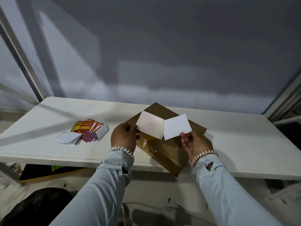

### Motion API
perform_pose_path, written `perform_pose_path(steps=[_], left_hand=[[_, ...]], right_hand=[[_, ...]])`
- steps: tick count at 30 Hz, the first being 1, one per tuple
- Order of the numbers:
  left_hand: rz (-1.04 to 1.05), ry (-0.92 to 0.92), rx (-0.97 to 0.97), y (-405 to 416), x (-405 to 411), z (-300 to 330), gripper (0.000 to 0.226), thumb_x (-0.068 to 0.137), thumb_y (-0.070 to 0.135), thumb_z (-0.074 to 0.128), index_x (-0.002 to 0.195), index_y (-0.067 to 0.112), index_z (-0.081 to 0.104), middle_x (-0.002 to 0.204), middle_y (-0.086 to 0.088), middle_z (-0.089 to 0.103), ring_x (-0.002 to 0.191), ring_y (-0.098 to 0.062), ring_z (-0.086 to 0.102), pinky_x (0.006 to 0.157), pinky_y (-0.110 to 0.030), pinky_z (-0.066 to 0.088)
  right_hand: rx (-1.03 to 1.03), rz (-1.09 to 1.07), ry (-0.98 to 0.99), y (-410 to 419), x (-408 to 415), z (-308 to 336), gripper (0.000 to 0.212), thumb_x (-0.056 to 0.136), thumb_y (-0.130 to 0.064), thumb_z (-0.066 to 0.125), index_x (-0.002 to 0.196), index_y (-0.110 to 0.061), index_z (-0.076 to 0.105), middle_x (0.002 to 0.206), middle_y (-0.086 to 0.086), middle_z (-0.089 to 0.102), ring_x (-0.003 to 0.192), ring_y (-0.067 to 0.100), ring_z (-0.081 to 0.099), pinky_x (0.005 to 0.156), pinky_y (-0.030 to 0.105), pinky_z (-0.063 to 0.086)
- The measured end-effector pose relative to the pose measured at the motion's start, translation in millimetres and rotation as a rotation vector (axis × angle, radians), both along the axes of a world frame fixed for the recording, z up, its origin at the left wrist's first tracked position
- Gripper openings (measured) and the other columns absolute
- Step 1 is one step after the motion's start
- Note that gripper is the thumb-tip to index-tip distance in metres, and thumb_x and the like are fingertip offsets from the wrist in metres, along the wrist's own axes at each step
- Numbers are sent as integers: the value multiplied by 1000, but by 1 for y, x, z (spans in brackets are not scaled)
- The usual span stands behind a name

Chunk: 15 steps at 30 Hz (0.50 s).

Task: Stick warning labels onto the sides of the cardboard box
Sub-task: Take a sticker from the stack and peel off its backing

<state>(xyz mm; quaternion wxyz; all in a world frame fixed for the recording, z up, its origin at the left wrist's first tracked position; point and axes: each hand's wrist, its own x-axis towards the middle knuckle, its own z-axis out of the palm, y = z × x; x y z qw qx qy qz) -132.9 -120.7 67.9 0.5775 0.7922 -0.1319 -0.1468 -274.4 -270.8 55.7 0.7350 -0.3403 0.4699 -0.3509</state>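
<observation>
Head view: above the cardboard box (164, 144), left hand (124, 137) pinches a label (150, 126), right hand (194, 142) pinches its backing (177, 126). Peeling seems underway; next, the label must come free and be pressed onto a side of the box.

White worktop (48, 111), against a grey wall. Flat brown cardboard box (164, 154), lying cornerwise, near corner overhanging the worktop's front edge; glossy tape along its near side. Held above the box: label (150, 124), blank side up, pinched at its left edge by left hand (124, 136); white backing sheet (176, 126), joined to the label along one edge, pinched at its lower corner by right hand (194, 142). Beaded bracelets and pale sleeves on both wrists. Left on the worktop: stack of red warning labels (91, 129), fanned untidily, with loose white backing papers (68, 137) touching its near-left side.
</observation>
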Motion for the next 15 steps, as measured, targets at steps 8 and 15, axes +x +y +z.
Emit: perform_pose_path(steps=[8,15], left_hand=[[22,38,-11,2,2,0,25,95,23,52,72,23,59,74,-1,70,69,-21,71,81,-45,58],[23,55,-36,-1,2,-1,25,96,21,52,72,21,60,83,-7,71,72,-23,72,80,-46,58]], right_hand=[[42,-63,-9,-16,-12,-8,11,94,-14,50,86,-7,54,85,9,66,73,17,69,66,27,52],[222,-145,-98,-40,-35,-25,26,97,-12,36,74,-8,47,78,2,55,82,14,69,64,23,53]])
